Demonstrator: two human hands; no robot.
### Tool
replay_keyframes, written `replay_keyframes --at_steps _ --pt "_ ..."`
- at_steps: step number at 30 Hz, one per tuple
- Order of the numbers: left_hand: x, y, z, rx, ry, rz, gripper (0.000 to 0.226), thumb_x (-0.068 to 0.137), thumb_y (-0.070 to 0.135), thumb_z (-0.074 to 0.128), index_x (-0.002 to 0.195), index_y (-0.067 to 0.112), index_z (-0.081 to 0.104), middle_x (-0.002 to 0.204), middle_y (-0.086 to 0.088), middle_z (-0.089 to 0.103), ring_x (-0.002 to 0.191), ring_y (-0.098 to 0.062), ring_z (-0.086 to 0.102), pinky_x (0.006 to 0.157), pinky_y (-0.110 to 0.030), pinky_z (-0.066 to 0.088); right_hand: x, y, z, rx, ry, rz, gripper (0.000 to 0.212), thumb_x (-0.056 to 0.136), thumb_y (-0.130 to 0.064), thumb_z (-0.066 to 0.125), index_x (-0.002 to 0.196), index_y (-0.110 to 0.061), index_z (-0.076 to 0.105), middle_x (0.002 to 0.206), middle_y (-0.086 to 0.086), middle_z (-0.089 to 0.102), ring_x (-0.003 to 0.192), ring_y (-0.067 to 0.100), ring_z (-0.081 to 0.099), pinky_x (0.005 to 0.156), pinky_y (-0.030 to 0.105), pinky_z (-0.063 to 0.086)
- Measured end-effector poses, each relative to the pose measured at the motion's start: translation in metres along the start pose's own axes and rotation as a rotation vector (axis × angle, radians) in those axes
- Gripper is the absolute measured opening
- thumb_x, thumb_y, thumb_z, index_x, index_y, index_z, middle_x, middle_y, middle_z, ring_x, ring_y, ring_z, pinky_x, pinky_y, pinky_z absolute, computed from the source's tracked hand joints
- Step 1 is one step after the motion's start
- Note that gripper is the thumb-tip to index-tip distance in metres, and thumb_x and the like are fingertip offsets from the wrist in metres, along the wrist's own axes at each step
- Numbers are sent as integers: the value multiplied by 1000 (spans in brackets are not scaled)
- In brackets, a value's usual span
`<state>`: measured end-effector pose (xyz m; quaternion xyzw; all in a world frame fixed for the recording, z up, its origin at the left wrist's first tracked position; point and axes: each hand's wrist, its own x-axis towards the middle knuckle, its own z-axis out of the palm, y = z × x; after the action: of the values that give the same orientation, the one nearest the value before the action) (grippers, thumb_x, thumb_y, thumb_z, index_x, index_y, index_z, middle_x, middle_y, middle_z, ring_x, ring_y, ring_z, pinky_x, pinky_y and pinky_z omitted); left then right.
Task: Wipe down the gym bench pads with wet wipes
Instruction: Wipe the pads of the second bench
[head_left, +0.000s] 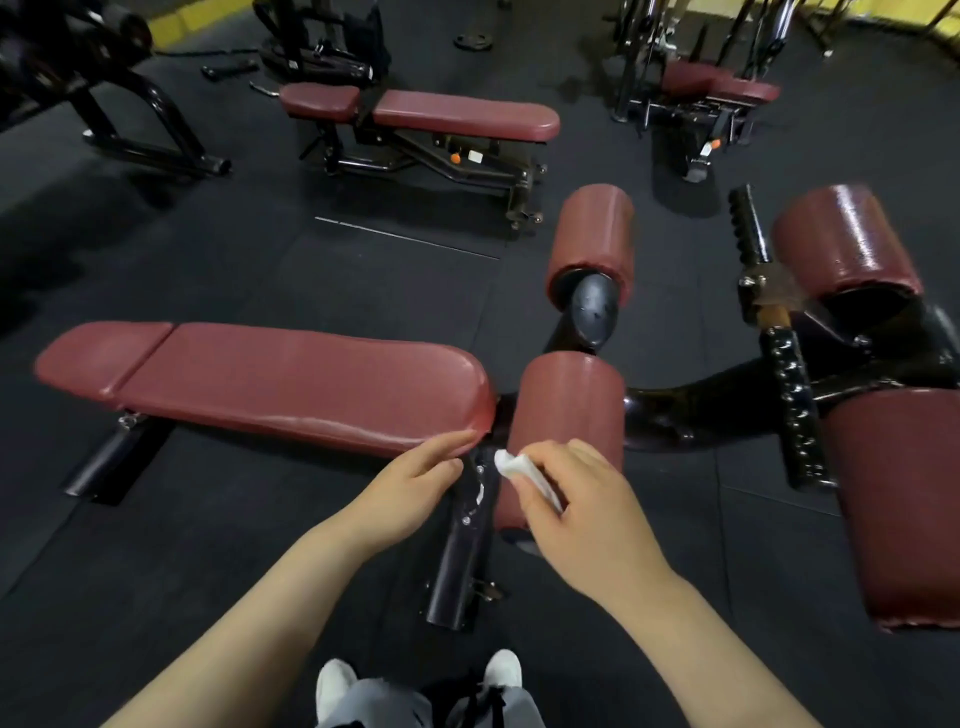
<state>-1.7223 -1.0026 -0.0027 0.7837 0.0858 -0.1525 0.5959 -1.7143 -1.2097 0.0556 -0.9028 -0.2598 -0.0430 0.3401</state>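
The right hand (582, 499) pinches a folded white wet wipe (519, 470) between thumb and curled fingers, holding it against the near face of a maroon roller pad (569, 405) at the foot end of the decline bench. The left hand (415, 486) is relaxed, fingers fairly straight and close together, their tips touching the rounded end edge of the long maroon bench pad (291, 382), just beside the black steel post (467, 535) that stands between the 2 hands. 3 more roller pads sit on the black frame (717, 400) beyond and to the right. Farther off on the dark rubber floor (208, 249) stands a second maroon bench (457, 114).
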Motion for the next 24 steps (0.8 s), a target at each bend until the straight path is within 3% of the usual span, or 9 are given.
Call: replay_keyframes --at_steps 4,7,12,16,24 --pt "-9 -12 -59 135 -3 10 43 99 21 50 137 41 52 139 26 51 131 7 42 110 -22 32 26 -31 39 151 95 158 22 96 -48 56 78 -34 53 73 -11 58 77 9 56 65 19 44" --pt "-16 -29 -106 269 -10 -36 45 98 25 51 140 42 48 143 22 47 131 3 40 105 -19 30 42 -49 73 248 135 284 26 95 -45 60 76 -26 56 73 -7 60 73 13 59 66 29 50" --pt "-19 -43 -163 420 -23 -35 48 98 28 49 144 39 44 143 24 44 132 2 38 104 -19 29 54 -70 105 400 241 422 14 93 -39 61 82 -31 62 74 -10 64 68 4 61 58 9 45" --pt "-6 -34 -175 450 -70 25 49 97 26 48 144 40 43 140 29 41 125 9 36 100 -16 28 58 -70 105 439 255 489 7 92 -36 59 86 -37 62 81 -13 67 73 2 63 61 8 46" --pt "43 -5 -161 548 -185 155 59 93 16 47 148 37 39 147 26 34 132 11 25 108 -15 19 78 -47 81 299 295 490 13 94 -27 55 92 -39 57 86 -19 65 80 -1 63 61 7 45"
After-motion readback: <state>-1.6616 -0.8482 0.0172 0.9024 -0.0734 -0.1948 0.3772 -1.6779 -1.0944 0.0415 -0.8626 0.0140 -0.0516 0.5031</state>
